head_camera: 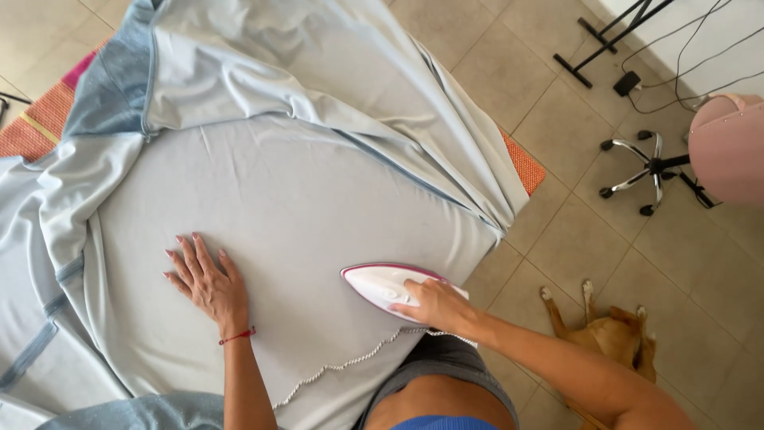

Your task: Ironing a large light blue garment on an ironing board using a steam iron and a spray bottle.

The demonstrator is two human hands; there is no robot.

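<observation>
Across the ironing surface lies a pale blue-grey garment (302, 191), spread wide and mostly smooth in the middle, with folds bunched toward the far edge and darker blue trim showing at the upper left. Left hand (205, 279) rests flat on the cloth, fingers spread wide and pointing away from the person, holding nothing; a thin red bracelet (237, 337) circles its wrist. Right hand (434, 305) is closed around the handle of a white iron (382, 285) with a pink rim. This iron sits sole-down on the garment near the surface's right-hand edge, its tip pointing toward the left hand, the two well apart. A white coiled cord (350, 364) trails from the rear of the iron along the near edge of the cloth toward the person's waist.

An orange woven rug (36, 127) shows beneath the surface at the upper left and again at the right. On the tiled floor (573, 239) just right of the person, a tan dog (609, 334) lies stretched out with paws pointing away. Farther off stand the chrome wheeled base of a chair (649, 169) with a pink seat (728, 147), a black stand, and loose black cables.
</observation>
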